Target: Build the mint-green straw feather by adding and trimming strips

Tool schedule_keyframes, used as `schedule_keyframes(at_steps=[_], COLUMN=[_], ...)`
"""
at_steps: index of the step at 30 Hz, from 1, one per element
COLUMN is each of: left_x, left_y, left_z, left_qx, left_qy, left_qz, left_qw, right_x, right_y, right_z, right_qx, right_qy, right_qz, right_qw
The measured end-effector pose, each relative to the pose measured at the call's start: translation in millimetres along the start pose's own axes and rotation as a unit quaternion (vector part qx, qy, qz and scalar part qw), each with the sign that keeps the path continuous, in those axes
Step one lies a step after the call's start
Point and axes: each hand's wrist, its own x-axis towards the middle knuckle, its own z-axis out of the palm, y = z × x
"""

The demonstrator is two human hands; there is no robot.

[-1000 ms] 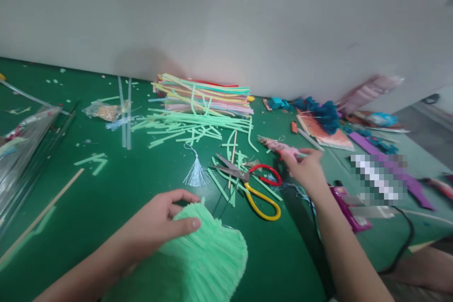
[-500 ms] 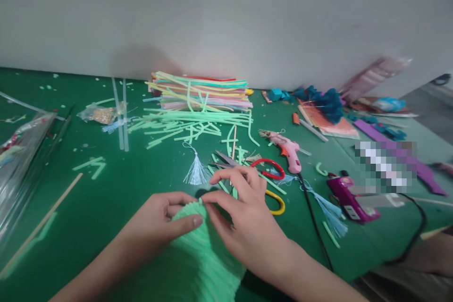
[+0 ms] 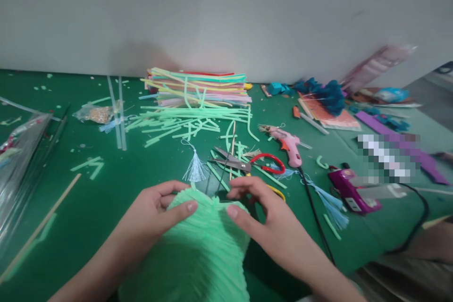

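A broad mint-green piece made of rows of fuzzy pipe cleaners (image 3: 201, 250) fills the lower middle, its notched top edge between my hands. My left hand (image 3: 161, 212) grips its upper left edge, thumb on the front and fingers behind. On the upper right edge, my right hand (image 3: 264, 212) pinches it, thumb in front and the other fingers curled behind. Just beyond the piece lie scissors (image 3: 244, 166) with red and yellow handles, blades apart, and a pale blue tassel (image 3: 196, 167). Loose green pipe-cleaner bits (image 3: 240, 148) lie around the scissors.
Bundled coloured pipe cleaners (image 3: 201, 89) lie by the wall. A pink glue gun (image 3: 290, 146) with a black cord and a purple device (image 3: 354, 191) are on the right. Plastic packaging (image 3: 26, 160) and a wooden stick (image 3: 46, 222) lie left. Another person's arm (image 3: 428, 250) shows at lower right.
My right hand has moved from the piece's top left tip to its upper right edge. The piece has turned to face me more, showing its notched top. My left hand stays on it.
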Motion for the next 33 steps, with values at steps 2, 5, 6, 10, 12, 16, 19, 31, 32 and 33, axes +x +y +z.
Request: schedule_keyframes(at_steps=[2,5,6,10,12,16,19,31,32,33], left_x=[-2.7,-6.3,-7.4,-9.5,-8.2,-2.7,0.4,-6.5,-7.0,-7.4], left_y=[-2.0,-6.0,-6.4,1.4,8.2,14.9,15.2,20.7,19.8,18.8], left_z=[6.6,12.2,11.9,1.2,-6.3,-16.7,-20.0,-19.2,-19.3,-19.4], left_qx=[0.000,-0.009,-0.019,-0.069,-0.047,0.017,0.039,0.206,0.215,0.222], left_qy=[0.001,0.030,0.036,0.013,-0.015,-0.059,-0.071,-0.019,-0.018,-0.016], left_qz=[0.000,0.019,0.028,-0.002,-0.051,-0.075,-0.076,-0.009,-0.005,0.000], left_qw=[1.000,0.999,0.999,0.998,0.998,0.995,0.994,0.978,0.976,0.975], right_x=[14.4,35.0,39.9,49.5,50.6,51.6,52.4,52.8,52.7,52.4], right_y=[-2.5,-6.3,-7.4,-11.2,-12.6,-12.9,-12.3,-13.8,-13.7,-13.6], right_z=[-4.8,-6.8,-6.9,-10.2,-12.7,-13.0,-9.5,0.3,0.6,0.9], right_qx=[0.097,0.190,0.202,0.177,0.149,0.111,0.083,0.083,0.081,0.080], right_qy=[-0.149,-0.226,-0.235,-0.287,-0.306,-0.318,-0.312,-0.290,-0.289,-0.290], right_qz=[0.029,0.056,0.058,0.050,0.043,0.032,0.016,-0.011,-0.013,-0.015], right_qw=[0.984,0.954,0.949,0.940,0.939,0.941,0.946,0.953,0.954,0.954])
